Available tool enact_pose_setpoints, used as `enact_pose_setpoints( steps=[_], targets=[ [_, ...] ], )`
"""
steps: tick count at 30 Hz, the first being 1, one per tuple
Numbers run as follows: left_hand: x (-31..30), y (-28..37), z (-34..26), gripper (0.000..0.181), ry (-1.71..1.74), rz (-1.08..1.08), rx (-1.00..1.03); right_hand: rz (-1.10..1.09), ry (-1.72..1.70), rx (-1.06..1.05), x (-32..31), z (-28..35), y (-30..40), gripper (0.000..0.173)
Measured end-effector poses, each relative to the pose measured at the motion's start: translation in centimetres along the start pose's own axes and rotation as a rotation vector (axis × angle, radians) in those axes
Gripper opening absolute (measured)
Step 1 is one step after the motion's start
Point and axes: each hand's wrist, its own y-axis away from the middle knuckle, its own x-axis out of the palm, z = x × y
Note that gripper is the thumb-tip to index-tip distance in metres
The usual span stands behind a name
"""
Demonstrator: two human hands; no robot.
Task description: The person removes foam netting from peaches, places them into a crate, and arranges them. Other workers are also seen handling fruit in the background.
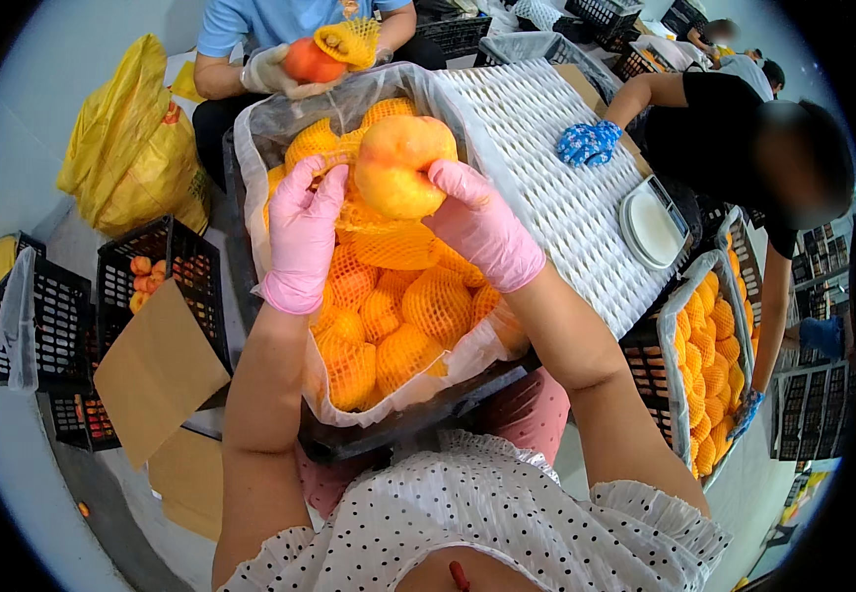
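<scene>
Both my hands wear pink gloves and are raised over a lined crate (254,133) of peaches in foam nets. Between the fingers of my right hand (480,222) is a bare yellow-orange peach (404,159). My left hand (304,229) pinches a yellow foam net (339,157) just left of the peach. The net's lower part is partly hidden behind the peach and my fingers. Below my hands, several netted peaches (435,303) fill the crate, whose white liner (376,416) folds over the rim.
Across the crate, a gloved co-worker's hand (269,72) holds a red peach (313,61) and a foam net (354,43). At right are a white woven surface (539,192), a scale (651,229), another co-worker's blue-gloved hand (589,143) and a netted-peach crate (705,370). Cardboard (162,370) leans at left.
</scene>
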Motion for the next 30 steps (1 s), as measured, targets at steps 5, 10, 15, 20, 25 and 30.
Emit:
enact_pose_setpoints(
  steps=[5,10,15,20,25,30],
  targets=[
    [-0.2,0.0,0.6,0.017,-0.047,-0.088,0.069,-0.029,0.039,0.057,0.0,-0.5,0.0,0.049],
    [0.7,0.5,-0.7,0.014,-0.013,-0.102,0.158,-0.064,0.105,0.067,0.1,-0.5,0.0,0.046],
    [0.5,0.7,-0.9,0.014,-0.469,-0.172,0.407,-0.293,1.548,-0.353,0.4,-1.5,-0.6,0.046],
    [2.2,2.4,-1.7,0.022,-1.058,0.116,0.711,-0.487,1.664,-0.443,0.4,-3.5,-0.6,0.042],
    [1.9,0.4,-1.1,0.039,-0.936,0.192,0.705,-0.591,0.456,-0.183,-2.2,-2.6,-1.5,0.025],
    [-4.6,-2.2,1.7,0.067,-1.679,0.242,-0.025,-0.919,-0.196,-0.441,-6.9,0.4,-1.9,0.031]
  ],
)
